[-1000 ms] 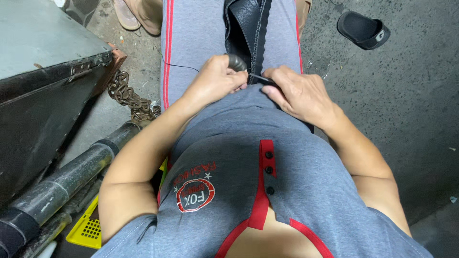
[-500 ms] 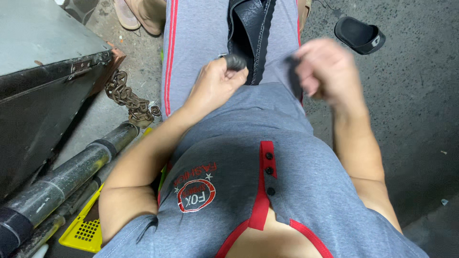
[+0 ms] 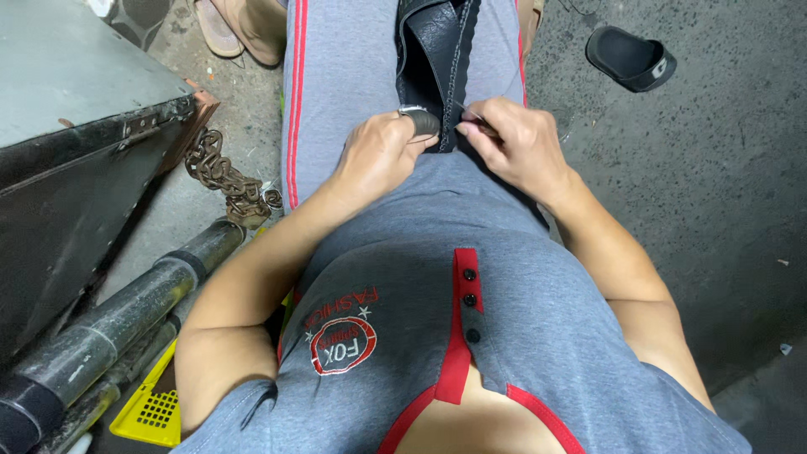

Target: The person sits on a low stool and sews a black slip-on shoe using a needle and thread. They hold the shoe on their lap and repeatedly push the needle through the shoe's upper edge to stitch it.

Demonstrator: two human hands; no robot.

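Note:
A black leather piece [image 3: 429,50] with stitched edges lies along my lap on grey trousers with red stripes [image 3: 336,76]. My left hand [image 3: 378,155] grips its near end, with a dark metal thimble [image 3: 423,120] on one finger pressed against the leather. My right hand [image 3: 517,143] is beside it, fingers pinched together at the leather's right edge on what looks like a thin needle [image 3: 471,128]. Most of the needle is hidden by the fingertips. The two hands almost touch.
A dark metal box [image 3: 84,151] stands at the left, with a rusty chain [image 3: 227,181] beside it. Dark pipes [image 3: 109,319] and a yellow perforated plastic piece [image 3: 151,412] lie at lower left. A black sandal [image 3: 630,57] lies on the concrete floor at upper right, and another person's feet in sandals [image 3: 239,29] are at the top.
My right hand swung up and away to the right half a second ago, then came back to the leather's edge. My left hand stayed on the leather.

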